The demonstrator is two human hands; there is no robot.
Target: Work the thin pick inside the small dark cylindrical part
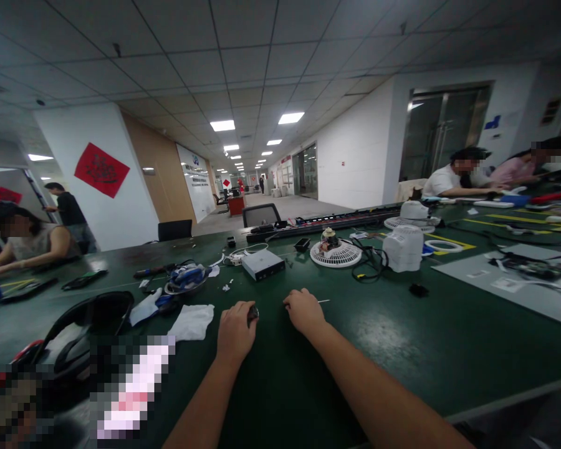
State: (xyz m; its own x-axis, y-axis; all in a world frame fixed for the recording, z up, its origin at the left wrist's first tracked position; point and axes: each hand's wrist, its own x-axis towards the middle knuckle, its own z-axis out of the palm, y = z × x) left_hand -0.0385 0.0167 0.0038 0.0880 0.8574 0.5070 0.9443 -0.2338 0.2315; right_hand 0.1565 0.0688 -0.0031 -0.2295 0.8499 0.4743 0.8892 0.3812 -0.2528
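My left hand [235, 330] is closed around a small dark rounded piece [253, 315] with a shiny edge, whose exact kind I cannot make out. A short way to the right, my right hand [305, 312] is low over the green table [280, 386], its fingers curled in. From behind that hand sticks a thin pale rod [325, 301], pointing right; the rest of it is hidden by the fingers. Beyond both hands lies a grey-and-black box-shaped device [263, 264]. A crumpled white cloth [192, 322] rests left of my left hand.
A white round fan grille with a motor [335, 252] and a white housing [402, 248] stand at the back right. A grey panel [467, 268] with cables lies far right. Black headband-like gear [93, 312] sits at left. People sit on both sides.
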